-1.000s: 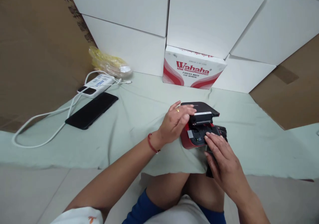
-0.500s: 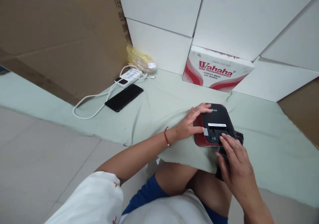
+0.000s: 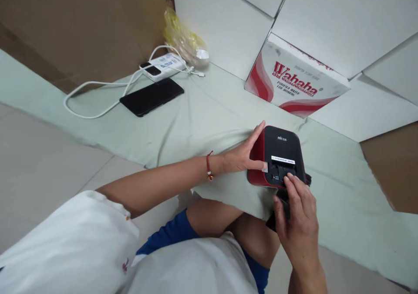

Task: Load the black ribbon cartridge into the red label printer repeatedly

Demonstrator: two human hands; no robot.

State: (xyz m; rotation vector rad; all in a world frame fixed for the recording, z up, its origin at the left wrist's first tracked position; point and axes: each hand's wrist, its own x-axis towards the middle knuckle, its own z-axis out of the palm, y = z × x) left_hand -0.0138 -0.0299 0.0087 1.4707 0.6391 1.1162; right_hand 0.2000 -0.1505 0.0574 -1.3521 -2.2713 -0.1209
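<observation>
A boxy black-and-red device [image 3: 282, 148] rests near the front edge of the cloth, with a white label strip across its top and a recess near its front. My left hand [image 3: 241, 157] holds its left side, the thumb on a small grey tab and the index finger stretched along the edge. My right hand [image 3: 298, 211] grips the front, fingertips at the recess and thumb lower, against a black piece [image 3: 271, 221] that hangs below the front edge. Most of that piece is hidden by the hand, so its kind is unclear.
A black phone [image 3: 152, 97] lies on the pale green cloth [image 3: 199, 111]. Behind it sit a white power bank [image 3: 168, 64] with a white cable [image 3: 86, 85] and a yellowish plastic bag [image 3: 183, 37]. A Wahaba carton [image 3: 295, 78] leans against white boxes; brown cardboard [image 3: 85, 24] stands left.
My left fingers have moved off the device's top to its left side; the thumb stays at the grey tab. The right hand keeps its place at the front. The camera view has shifted and tilted.
</observation>
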